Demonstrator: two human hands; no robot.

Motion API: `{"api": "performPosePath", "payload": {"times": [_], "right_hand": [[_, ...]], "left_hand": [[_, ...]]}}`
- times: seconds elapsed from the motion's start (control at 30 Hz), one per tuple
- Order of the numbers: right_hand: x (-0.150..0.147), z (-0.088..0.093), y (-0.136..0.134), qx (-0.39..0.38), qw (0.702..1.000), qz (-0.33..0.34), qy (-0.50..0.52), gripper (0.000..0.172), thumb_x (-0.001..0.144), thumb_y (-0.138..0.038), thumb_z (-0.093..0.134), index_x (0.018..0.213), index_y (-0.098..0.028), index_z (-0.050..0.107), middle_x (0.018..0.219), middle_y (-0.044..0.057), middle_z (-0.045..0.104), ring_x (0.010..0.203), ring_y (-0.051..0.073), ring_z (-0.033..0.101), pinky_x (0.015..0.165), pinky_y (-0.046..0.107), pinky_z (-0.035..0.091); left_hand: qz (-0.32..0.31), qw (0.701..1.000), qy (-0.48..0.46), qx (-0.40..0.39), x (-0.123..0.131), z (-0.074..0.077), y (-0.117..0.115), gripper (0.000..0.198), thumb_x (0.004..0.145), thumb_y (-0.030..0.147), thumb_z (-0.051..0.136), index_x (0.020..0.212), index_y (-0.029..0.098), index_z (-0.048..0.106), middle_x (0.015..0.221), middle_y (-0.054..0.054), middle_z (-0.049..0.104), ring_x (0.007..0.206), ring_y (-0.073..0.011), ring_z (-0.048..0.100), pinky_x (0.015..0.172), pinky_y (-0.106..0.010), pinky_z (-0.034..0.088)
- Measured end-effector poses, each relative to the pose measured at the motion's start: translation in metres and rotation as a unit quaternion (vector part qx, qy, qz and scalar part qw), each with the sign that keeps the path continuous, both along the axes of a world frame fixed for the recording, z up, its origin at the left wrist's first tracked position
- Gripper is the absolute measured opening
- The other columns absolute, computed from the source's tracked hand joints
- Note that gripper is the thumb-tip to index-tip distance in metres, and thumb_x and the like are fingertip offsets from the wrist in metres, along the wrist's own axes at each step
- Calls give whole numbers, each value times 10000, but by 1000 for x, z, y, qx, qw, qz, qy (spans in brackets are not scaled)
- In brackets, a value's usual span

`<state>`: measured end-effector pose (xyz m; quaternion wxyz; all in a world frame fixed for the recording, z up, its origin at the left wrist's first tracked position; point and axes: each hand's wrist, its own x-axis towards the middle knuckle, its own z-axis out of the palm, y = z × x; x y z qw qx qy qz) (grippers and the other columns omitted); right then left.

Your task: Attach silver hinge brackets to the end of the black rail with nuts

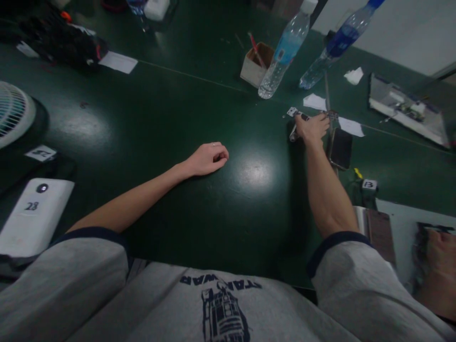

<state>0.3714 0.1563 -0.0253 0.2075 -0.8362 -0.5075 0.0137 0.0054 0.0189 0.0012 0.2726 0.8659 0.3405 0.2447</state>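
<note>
My left hand (209, 158) rests on the dark green table (171, 114), its fingers curled in towards the thumb, and nothing shows in it. Stretched out to the far right, my right hand (314, 127) is lowered over a small black and silver object (295, 124), with the thumb against it. The fingers cover much of that object, so its kind is unclear. A small white marked tag (292, 112) sits at its left end. Just right of the hand are a dark phone (341, 148) and a paper slip (351, 127).
Two plastic bottles, one with a light blue label (284, 50) and one dark blue (342, 42), stand beyond by a pen box (253, 66). At left are a fan (16, 114) and a white power bank (35, 216). Another person's hand (441, 256) is at lower right.
</note>
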Motion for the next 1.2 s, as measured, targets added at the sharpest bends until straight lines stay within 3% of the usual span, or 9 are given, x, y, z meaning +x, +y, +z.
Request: {"api": "performPosePath", "payload": {"times": [0.1,0.2,0.53,0.83,0.9,1.07,1.2], "right_hand": [[6,-6,6,-13,998,-55,8,784,763,-594,568,1311,-87,330,1374,319,316,1295,457,317,985,677,248],[8,-7,8,-15,998,-58,6,844,738,-616,586,1329,-66,338,1358,328,329,1295,464,319,989,661,266],[-3,0,1,-23,996,-84,1,810,768,-574,595,1310,-13,376,1314,332,376,1285,431,347,1010,589,295],[-2,7,-16,-24,1000,-7,19,800,614,-476,737,1223,-52,438,1267,311,419,1238,456,376,980,587,335],[-6,7,-24,4,1000,-1,-2,737,612,-456,733,1186,-78,464,1248,289,442,1216,450,394,960,596,353],[-14,8,-43,38,999,24,-2,369,716,-359,621,1014,-154,548,1064,178,563,1052,354,538,921,549,420],[-17,10,-48,43,998,54,-6,311,700,-327,633,952,-158,570,997,149,608,1002,328,573,924,510,441]], "left_hand": [[-2,1000,-4,-5,0,0,0,150,863,209,519,880,125,641,818,-50,580,679,-141,530,614,-261,447],[-3,1000,-5,-5,0,0,0,152,860,209,516,872,126,642,813,-50,580,674,-141,530,615,-264,448],[2,1000,-2,5,-1,-1,1,146,858,209,515,867,131,638,793,-42,571,668,-137,528,611,-258,438],[6,1000,11,2,-1,1,0,149,851,204,509,862,140,644,786,-38,573,666,-137,529,613,-258,436],[7,1000,9,1,-1,2,-1,154,853,207,506,867,142,645,794,-41,577,666,-137,531,611,-256,438],[5,1000,-1,8,-1,-1,0,161,857,218,506,866,142,647,801,-43,580,666,-137,533,617,-258,438],[7,1000,-5,12,-1,-2,0,170,859,222,502,863,139,651,785,-40,574,657,-139,531,622,-266,437]]}}
